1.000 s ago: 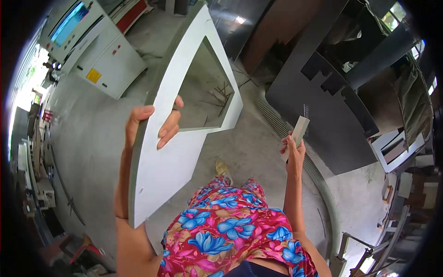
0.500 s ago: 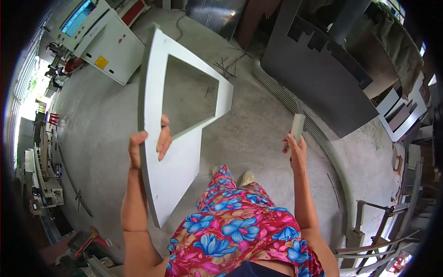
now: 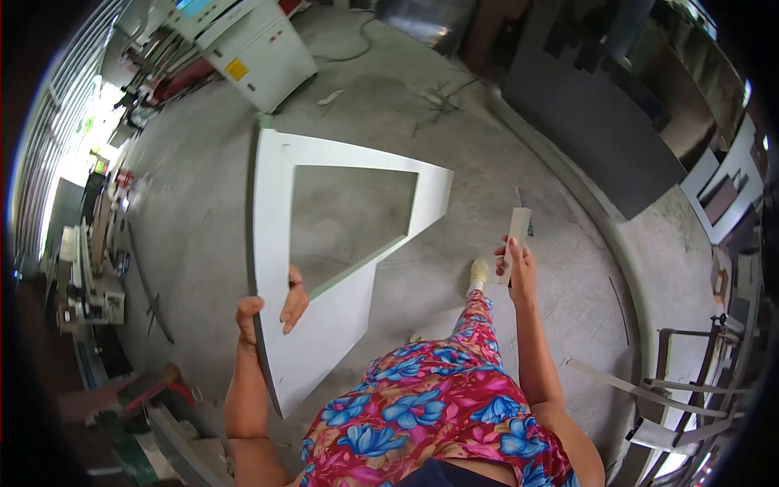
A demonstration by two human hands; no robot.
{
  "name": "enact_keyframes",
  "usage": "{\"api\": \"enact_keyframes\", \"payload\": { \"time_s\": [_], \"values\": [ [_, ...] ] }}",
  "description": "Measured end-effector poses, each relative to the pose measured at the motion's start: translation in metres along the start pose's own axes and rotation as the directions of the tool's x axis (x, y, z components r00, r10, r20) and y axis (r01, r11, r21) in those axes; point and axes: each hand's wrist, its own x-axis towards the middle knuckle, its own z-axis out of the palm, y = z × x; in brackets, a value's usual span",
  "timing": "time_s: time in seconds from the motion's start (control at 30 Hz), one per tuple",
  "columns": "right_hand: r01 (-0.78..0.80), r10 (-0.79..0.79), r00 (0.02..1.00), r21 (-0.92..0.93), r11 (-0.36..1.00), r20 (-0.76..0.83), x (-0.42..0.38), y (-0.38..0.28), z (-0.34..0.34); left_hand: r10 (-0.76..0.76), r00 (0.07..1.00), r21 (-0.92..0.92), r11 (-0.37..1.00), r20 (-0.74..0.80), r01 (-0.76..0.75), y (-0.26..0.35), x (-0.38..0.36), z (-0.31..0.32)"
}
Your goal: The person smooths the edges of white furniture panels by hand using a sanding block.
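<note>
A white panel [image 3: 324, 333] with a large four-sided cutout and a greenish-grey edge is held up on the left side. My left hand [image 3: 294, 302] grips its long edge, the thumb outside and the fingers through the cutout's lower corner. On the right, my right hand [image 3: 521, 264] is closed around a small pale block [image 3: 519, 223] that points upward, apart from the panel. Concrete floor shows through the cutout.
A white machine cabinet [image 3: 264, 61] stands at the upper left. A large dark grey panel [image 3: 592, 122] is at the upper right, with a ribbed hose [image 3: 568, 174] curving along the floor beside it. Metal frames [image 3: 690, 385] stand at the lower right.
The view has shifted over the floor, and one foot is now stepped forward. The white panel has turned, its narrow end swinging right and lower. Both hands keep their holds.
</note>
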Motion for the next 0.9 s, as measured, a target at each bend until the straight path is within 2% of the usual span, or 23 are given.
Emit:
{"api": "enact_keyframes", "payload": {
  "time_s": [0.13,0.2,0.3,0.4,0.53,0.6,0.73,0.8,0.9],
  "values": [
    [-0.081,0.083,0.987,-0.019,0.997,0.135,-0.058,0.019,0.05,-0.092,0.995,0.057,0.994,-0.047,0.095,0.018,-0.086,-0.002],
    [-0.045,0.058,0.974,-0.066,0.997,0.221,-0.076,0.022,0.065,-0.14,0.988,0.035,0.989,-0.06,0.142,0.024,-0.114,-0.001],
    [0.004,0.037,0.938,-0.116,0.993,0.345,-0.106,0.016,0.082,-0.139,0.988,0.06,0.988,-0.073,0.144,0.031,-0.159,0.004],
    [0.056,0.008,0.895,-0.131,0.99,0.446,-0.14,0.018,0.087,-0.131,0.979,0.134,0.979,-0.158,0.153,0.022,-0.211,0.003],
    [0.061,0.024,0.858,-0.149,0.987,0.514,-0.177,0.029,0.071,-0.064,0.966,0.268,0.954,-0.251,0.133,0.002,-0.252,0.011],
    [0.077,0.014,0.865,-0.16,0.984,0.501,-0.204,0.037,0.057,-0.06,0.95,0.383,0.906,-0.306,0.18,-0.001,-0.26,0.02],
    [0.074,0.003,0.899,-0.16,0.984,0.437,-0.22,0.057,0.03,-0.059,0.929,0.471,0.849,-0.366,0.239,-0.004,-0.262,0.027],
    [-0.039,0.099,0.92,-0.163,0.986,0.379,-0.23,0.07,0.015,-0.035,0.919,0.463,0.856,-0.393,0.23,-0.009,-0.267,0.039],
    [-0.209,0.245,0.927,-0.151,0.966,0.285,-0.249,0.087,0.0,0.054,0.81,0.477,0.83,-0.584,0.289,-0.026,-0.294,0.045]
  ]
}}
